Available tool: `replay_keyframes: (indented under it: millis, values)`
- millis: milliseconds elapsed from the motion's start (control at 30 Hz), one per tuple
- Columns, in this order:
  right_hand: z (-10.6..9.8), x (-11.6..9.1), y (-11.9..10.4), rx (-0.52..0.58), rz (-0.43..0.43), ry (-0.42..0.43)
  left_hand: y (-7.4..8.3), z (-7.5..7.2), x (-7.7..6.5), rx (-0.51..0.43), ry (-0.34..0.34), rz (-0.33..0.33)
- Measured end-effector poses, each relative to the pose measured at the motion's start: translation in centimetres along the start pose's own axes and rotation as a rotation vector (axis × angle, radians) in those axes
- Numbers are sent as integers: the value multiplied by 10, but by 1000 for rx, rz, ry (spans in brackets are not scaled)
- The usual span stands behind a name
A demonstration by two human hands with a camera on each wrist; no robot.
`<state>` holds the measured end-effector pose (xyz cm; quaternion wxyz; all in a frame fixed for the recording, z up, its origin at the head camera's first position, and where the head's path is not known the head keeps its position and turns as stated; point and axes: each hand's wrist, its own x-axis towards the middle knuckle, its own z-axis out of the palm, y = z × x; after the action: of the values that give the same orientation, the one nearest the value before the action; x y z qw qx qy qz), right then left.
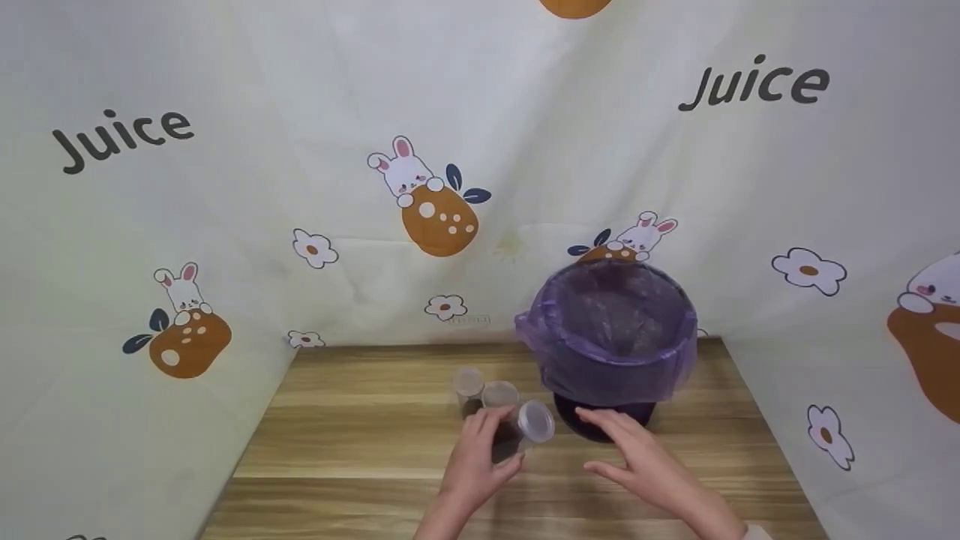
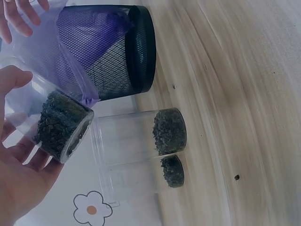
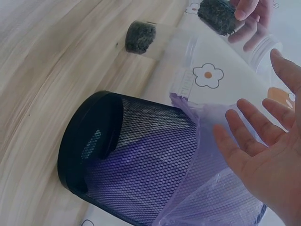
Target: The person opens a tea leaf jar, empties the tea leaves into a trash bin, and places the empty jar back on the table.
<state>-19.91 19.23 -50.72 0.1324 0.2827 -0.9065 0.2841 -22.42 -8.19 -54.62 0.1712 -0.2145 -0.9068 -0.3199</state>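
Observation:
In the head view my left hand (image 1: 472,461) grips a clear jar (image 1: 535,421) with a pale lid, tilted toward the right. Dark, crumbly dried flakes fill the bottom part of this jar (image 2: 66,125) in the left wrist view. Just behind it stand two similar upright jars, a larger one (image 2: 170,132) and a slimmer one (image 2: 173,171), each with a low layer of dark flakes. My right hand (image 1: 637,459) is held up with spread fingers and nothing in them. It is in front of a black mesh bin (image 3: 141,146) lined with a purple bag (image 1: 615,379).
The wood-grain table (image 1: 337,450) extends to the left of the jars. A printed cloth (image 1: 330,172) hangs around the back and sides, close behind the bin. One small dark crumb (image 2: 236,177) lies on the tabletop.

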Motion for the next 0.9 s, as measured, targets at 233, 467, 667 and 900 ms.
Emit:
replay_keyframes:
  millis: [233, 467, 667, 900]
  values:
    - [-2, 12, -6, 33, 13, -30, 8, -2, 4, 33, -15, 13]
    - [-3, 24, -17, 33, -7, 12, 20, -8, 10, 105, -12, 63]
    - [-6, 33, -24, 181, 21, -3, 29, -15, 16, 132, -42, 87]
    - [-7, 38, -31, 267, 65, 44, 38, -21, 22, 146, -42, 105]
